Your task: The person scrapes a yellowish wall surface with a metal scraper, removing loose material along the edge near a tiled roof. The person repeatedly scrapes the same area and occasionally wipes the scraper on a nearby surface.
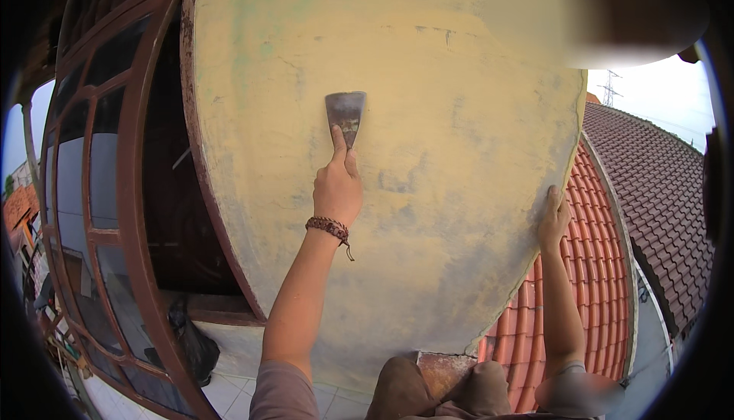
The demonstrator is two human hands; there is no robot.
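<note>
My left hand (337,189), with a braided brown bracelet at its wrist, is closed round the handle of a putty knife (348,108). Its wide metal blade points up and lies against or close to the yellow wall (428,137); I cannot tell whether it touches. The index finger stretches along the blade's lower part. Worn grey patches and fine cracks mark the paint around it. Farther right, my right hand (554,221) grips the wall's outer edge, its thumb side showing and some fingers hidden.
A brown-framed window (107,160) stands open at the left, a black plastic bag (196,343) below it. Orange roof tiles (590,267) slope beyond the wall's right edge, with a darker roof (650,160) behind. My knees are close to the wall's foot.
</note>
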